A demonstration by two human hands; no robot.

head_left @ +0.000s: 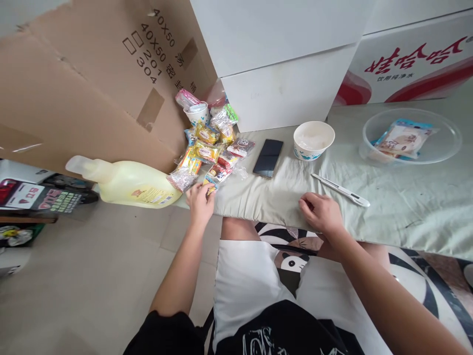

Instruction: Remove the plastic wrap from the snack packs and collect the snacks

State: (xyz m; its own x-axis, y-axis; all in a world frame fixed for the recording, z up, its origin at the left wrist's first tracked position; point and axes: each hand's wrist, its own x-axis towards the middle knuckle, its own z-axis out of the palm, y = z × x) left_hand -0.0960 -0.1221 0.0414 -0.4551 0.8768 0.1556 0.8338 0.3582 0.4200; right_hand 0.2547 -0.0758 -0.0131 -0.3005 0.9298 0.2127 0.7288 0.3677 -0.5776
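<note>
My left hand [201, 203] is closed in a pinch on a small yellow-and-blue snack packet [210, 186] at the near edge of a pile of wrapped snacks [207, 150]. Beside that pile lies a dark-screened phone [269, 158]. My right hand [322, 213] rests in a loose fist on the cloth-covered surface [281, 197], with nothing showing in it. Just beyond it is a slim white tool [340, 190], which looks like a utility knife. Behind that stands a white paper bowl [313, 142] with a blue pattern.
A clear plastic bowl [453, 143] at the right holds several snack packets [406, 138]. Another paper cup [197, 113] stands at the pile's back. A yellowish bottle [133, 183] lies at the left. A cardboard box [103, 88] and white boxes [284, 93] bound the back.
</note>
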